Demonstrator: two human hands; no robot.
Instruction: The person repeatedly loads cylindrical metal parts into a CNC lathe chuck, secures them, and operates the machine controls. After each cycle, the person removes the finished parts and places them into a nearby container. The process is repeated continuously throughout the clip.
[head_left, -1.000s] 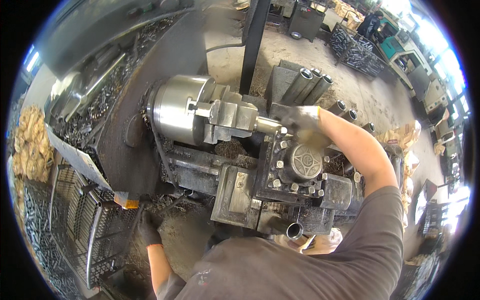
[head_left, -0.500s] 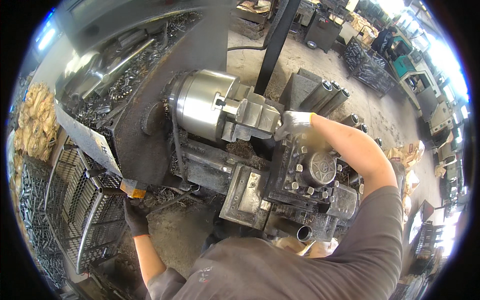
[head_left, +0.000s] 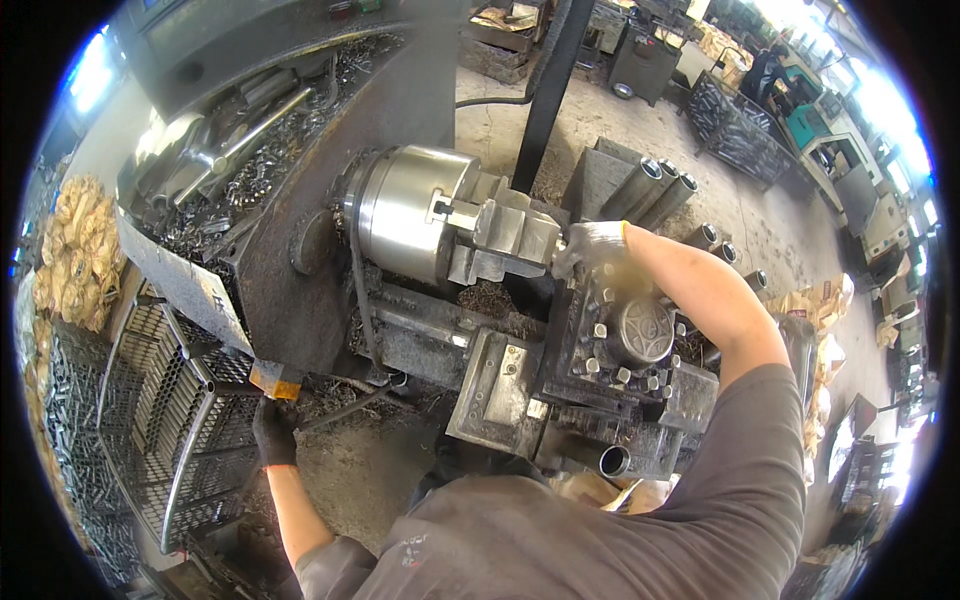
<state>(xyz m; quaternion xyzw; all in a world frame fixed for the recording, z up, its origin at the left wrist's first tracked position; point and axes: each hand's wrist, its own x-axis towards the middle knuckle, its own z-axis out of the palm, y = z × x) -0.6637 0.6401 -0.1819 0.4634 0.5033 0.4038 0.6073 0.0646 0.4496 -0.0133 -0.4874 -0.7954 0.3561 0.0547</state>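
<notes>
One dark-gloved left hand has risen over the last second to the orange-marked corner of the machine guard, its fingers against or just under that edge; whether they grip anything there I cannot tell. Just beside it stands a perforated crate. Near the person's shirt, one metal tube lies beside the lathe carriage, its open end toward the lower right. Past the tool post, the pale-gloved right hand has moved in close to the chuck and, over the last half second, has stayed at the ends of its jaws. Its fingers look bent, but what they pinch, if anything, is hidden. A second ago a bright cylindrical workpiece bridged the gap between jaws and glove; now that length is out of sight, which I judge to mean it sits deeper in the chuck, though the glove could be covering it. Beyond, several tubes stand tilted beside a dark block, and farther off a co-worker is near a heaped metal bin.
</notes>
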